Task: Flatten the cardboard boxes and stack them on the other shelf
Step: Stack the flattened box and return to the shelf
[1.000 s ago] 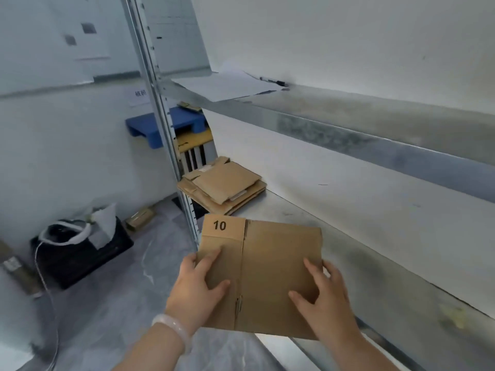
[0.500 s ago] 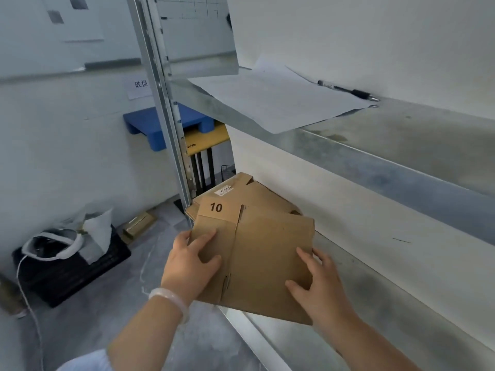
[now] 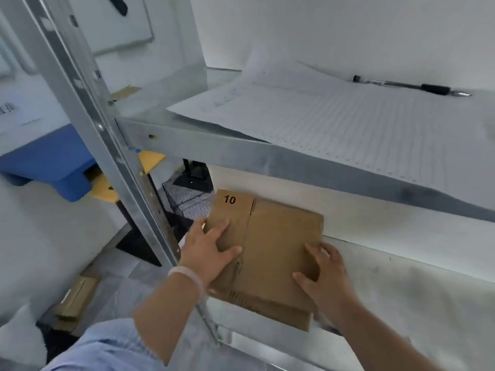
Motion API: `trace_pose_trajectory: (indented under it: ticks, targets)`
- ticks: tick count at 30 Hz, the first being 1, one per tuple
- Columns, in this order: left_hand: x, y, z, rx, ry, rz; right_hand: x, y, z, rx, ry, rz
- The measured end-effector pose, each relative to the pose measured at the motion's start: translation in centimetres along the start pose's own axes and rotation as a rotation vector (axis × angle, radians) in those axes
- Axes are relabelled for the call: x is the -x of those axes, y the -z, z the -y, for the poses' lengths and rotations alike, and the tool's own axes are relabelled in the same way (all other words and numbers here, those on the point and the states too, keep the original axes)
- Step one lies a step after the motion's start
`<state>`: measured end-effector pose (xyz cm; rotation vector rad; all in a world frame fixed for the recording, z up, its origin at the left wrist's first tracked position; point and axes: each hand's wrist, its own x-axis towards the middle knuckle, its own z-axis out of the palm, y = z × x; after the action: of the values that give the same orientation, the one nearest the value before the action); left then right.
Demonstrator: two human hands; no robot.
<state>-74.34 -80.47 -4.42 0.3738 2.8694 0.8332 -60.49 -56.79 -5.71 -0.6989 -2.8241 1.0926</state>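
A flattened cardboard box point(image 3: 276, 245) marked "10" lies on top of a stack of flattened boxes point(image 3: 270, 311) at the left end of the lower metal shelf point(image 3: 401, 303). My left hand point(image 3: 206, 253) rests flat on the box's left part, with fingers spread and thumb on top. On the box's right side lies my right hand point(image 3: 324, 279), thumb and forefinger on top and the outer fingers reaching past the right edge. The stack below shows only at its front edge.
The rack's upright post point(image 3: 107, 140) stands just left of my left hand. The upper shelf point(image 3: 241, 153) overhangs the stack and carries a paper sheet point(image 3: 321, 113) and a pen point(image 3: 412, 85). A blue pallet point(image 3: 45, 162) and a cardboard piece point(image 3: 75, 298) lie beyond the rack.
Both hands carried the flattened box forward and to the left, and set it down on the stack. The view has moved closer to the shelf.
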Motion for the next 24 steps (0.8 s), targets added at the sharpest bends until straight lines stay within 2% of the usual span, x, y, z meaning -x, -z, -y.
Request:
trace_pose_trajectory:
  ticks: [4, 9, 13, 15, 24]
  targets:
    - [-3.1, -1.7, 1.6, -0.228, -0.064, 0.088, -0.9, -2.0, 1.2, 0.058, -0.097, 0.002]
    - [-4.0, -3.3, 3.8, -0.408, -0.116, 0.143, -1.0, -4.0, 1.5, 0.302, -0.159, 0.050]
    - [-4.8, -4.1, 4.2, -0.426, -0.498, 0.156, -1.8, -5.1, 2.0, 0.378, -0.032, 0.105]
    - [-5.3, -4.1, 4.0, -0.418, -0.616, 0.212, -2.4, -5.2, 2.1, 0.386, -0.028, 0.150]
    - [-5.5, -5.3, 4.6, -0.514, -0.555, 0.296, -2.1, -7.1, 0.3, 0.546, -0.018, 0.052]
